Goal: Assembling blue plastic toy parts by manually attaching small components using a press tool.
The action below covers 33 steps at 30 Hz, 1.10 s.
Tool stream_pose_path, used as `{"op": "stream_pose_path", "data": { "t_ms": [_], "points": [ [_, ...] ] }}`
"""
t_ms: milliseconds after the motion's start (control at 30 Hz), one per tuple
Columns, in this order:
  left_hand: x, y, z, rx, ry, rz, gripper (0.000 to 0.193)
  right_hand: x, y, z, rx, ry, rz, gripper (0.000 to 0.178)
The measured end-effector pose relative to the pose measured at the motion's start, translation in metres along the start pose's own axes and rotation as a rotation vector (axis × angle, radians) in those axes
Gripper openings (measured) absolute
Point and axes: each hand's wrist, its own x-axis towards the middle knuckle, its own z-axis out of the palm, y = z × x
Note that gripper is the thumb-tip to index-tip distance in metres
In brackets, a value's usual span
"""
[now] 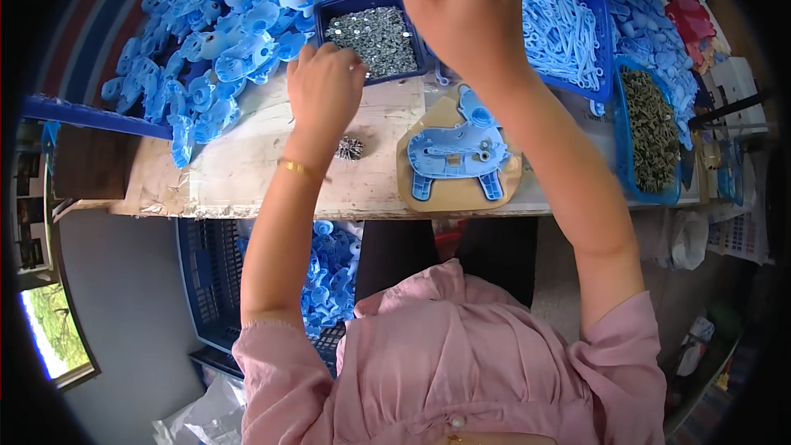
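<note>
My left hand (pixel 324 86) is at the near-left corner of a dark blue tray (pixel 320 26) filled with small silvery metal pieces (pixel 372 37). Its fingers are curled together, and whatever they may hold is hidden. My right hand (pixel 468 12) reaches far forward over the bench, between that tray and a blue basket of light-blue rods (pixel 564 29); the top edge cuts off its fingers. Below it, a light-blue animal-shaped plastic half-shell (pixel 445 153) lies hollow side up on a tan board (pixel 420 195). A small heap of metal screw-like pieces (pixel 350 147) rests on the bench near my left wrist.
Light-blue plastic shells (pixel 239 21) are piled high at the back left, more parts at the back right. A bright blue tray (pixel 624 173) of brownish small metal pieces stands right. Under the bench edge (pixel 198 213), a dark crate (pixel 202 280) holds blue parts.
</note>
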Motion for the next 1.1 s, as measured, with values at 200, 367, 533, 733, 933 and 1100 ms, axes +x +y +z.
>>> {"op": "stream_pose_path", "data": {
  "t_ms": [200,367,533,733,933,1100],
  "points": [
    [0.032,-0.019,0.029,0.026,-0.273,-0.071,0.026,0.045,-0.011,-0.019,0.553,-0.815,0.923,0.052],
    [0.031,-0.016,0.024,-0.031,-0.159,-0.044,0.021,0.03,0.002,-0.029,0.777,-0.827,0.901,0.043],
    [0.024,-0.021,0.023,0.026,-0.06,0.055,0.019,0.023,0.006,-0.032,0.798,-0.846,0.955,0.044],
    [0.017,-0.019,0.026,-0.1,0.128,0.235,0.013,0.023,0.001,-0.038,0.661,-0.899,0.934,0.042],
    [-0.017,0.032,0.001,-0.394,0.172,0.463,0.011,-0.016,0.02,-0.023,0.962,-0.509,0.164,0.039],
    [-0.038,0.051,-0.006,-0.476,0.157,0.479,0.015,-0.013,-0.016,-0.043,0.887,-0.542,0.826,0.024]
  ]
}}
